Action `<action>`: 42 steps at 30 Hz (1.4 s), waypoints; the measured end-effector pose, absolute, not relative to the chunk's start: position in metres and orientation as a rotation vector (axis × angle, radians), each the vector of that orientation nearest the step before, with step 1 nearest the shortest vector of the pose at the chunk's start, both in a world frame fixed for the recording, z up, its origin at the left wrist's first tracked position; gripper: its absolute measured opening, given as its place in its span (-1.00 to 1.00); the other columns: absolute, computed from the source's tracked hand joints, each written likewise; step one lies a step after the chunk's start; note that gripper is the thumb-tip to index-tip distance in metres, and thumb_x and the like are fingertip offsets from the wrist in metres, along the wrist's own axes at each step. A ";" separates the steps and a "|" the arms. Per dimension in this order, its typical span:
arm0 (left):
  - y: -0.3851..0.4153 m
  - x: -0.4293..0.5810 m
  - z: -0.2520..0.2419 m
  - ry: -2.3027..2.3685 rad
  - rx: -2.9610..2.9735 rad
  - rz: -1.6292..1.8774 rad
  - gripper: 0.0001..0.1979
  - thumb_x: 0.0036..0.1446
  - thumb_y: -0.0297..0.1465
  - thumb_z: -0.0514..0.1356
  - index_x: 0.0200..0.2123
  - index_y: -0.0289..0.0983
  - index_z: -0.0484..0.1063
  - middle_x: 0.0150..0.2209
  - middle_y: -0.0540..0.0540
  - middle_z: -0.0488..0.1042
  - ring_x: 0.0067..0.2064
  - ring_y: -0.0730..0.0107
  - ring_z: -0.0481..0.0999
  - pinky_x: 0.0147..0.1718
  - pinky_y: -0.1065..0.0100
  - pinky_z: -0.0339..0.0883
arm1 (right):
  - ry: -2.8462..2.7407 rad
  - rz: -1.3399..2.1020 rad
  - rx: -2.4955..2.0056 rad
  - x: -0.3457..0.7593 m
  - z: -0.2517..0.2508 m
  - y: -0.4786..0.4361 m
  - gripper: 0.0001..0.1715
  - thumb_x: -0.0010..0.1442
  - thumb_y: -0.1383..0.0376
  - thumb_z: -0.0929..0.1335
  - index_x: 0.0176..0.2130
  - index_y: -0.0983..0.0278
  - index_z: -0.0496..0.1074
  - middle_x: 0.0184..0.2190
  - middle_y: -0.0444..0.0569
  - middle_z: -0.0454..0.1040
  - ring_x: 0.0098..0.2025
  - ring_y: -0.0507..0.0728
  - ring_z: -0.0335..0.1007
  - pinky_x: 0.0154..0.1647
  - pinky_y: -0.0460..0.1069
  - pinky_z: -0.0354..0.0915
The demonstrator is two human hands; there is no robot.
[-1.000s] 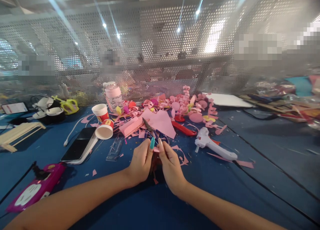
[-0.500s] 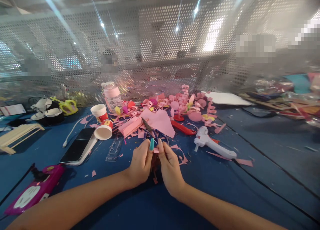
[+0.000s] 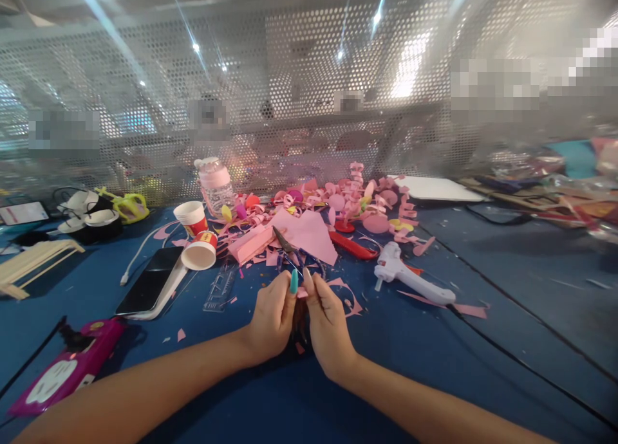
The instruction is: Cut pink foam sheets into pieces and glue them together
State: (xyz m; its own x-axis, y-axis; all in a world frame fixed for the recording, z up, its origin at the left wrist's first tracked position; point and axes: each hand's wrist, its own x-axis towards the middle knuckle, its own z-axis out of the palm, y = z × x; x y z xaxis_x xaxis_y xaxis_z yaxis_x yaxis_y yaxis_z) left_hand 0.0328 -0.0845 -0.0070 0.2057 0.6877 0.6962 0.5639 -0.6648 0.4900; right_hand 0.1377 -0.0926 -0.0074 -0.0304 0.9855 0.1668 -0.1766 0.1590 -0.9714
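My left hand (image 3: 271, 316) and my right hand (image 3: 329, 322) meet over the blue table (image 3: 434, 379), fingers pinched together on a small pink paper piece (image 3: 302, 292) held between the fingertips. Something dark hangs between the palms; I cannot make it out. Just beyond the fingers lie scissors (image 3: 290, 248) with blue handles on a pink paper sheet (image 3: 309, 235). A white glue gun (image 3: 410, 278) lies to the right of my right hand.
Pink paper curls and scraps (image 3: 357, 196) pile up at the back, by a perforated metal screen (image 3: 309, 96). Two paper cups (image 3: 197, 235), a pink bottle (image 3: 215, 183), a phone (image 3: 152, 280), a red cutter (image 3: 355, 248), a magenta device (image 3: 67, 367) and cables lie around.
Both hands have stayed together on the pink piece, with only slight finger shifts. The view has drifted a little.
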 end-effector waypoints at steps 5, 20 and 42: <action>-0.083 0.032 -0.004 1.239 2.371 1.464 -0.80 0.24 -0.44 -0.17 -0.38 -0.24 0.17 -0.54 -0.02 0.30 -0.51 0.41 0.34 -0.52 0.40 0.19 | -1.281 1.152 -0.956 0.139 -0.008 -0.091 -0.65 0.18 0.05 0.17 -0.50 0.22 0.14 -0.60 -0.21 0.09 -0.55 -0.02 0.01 -0.59 -0.14 0.05; -0.074 0.024 -0.002 1.214 2.461 1.424 -0.79 0.21 -0.49 -0.13 -0.48 -0.24 0.12 -0.54 0.02 0.20 -0.52 0.46 0.21 -0.53 0.42 0.07 | -1.666 0.726 -1.014 0.150 -0.005 -0.084 -0.67 0.27 0.19 0.08 -0.50 0.23 0.05 -0.64 -0.24 0.07 -0.62 -0.05 -0.01 -0.59 -0.12 -0.03; -0.065 0.033 -0.004 0.897 1.402 1.257 -0.72 0.08 -0.16 0.10 -0.42 -0.28 0.29 -0.46 0.05 0.26 -0.40 0.47 0.25 -0.39 0.46 0.16 | -1.513 1.008 -0.959 0.148 -0.005 -0.073 -0.66 0.22 0.09 0.13 -0.45 0.25 0.18 -0.57 -0.19 0.15 -0.53 -0.02 0.06 -0.53 -0.11 0.07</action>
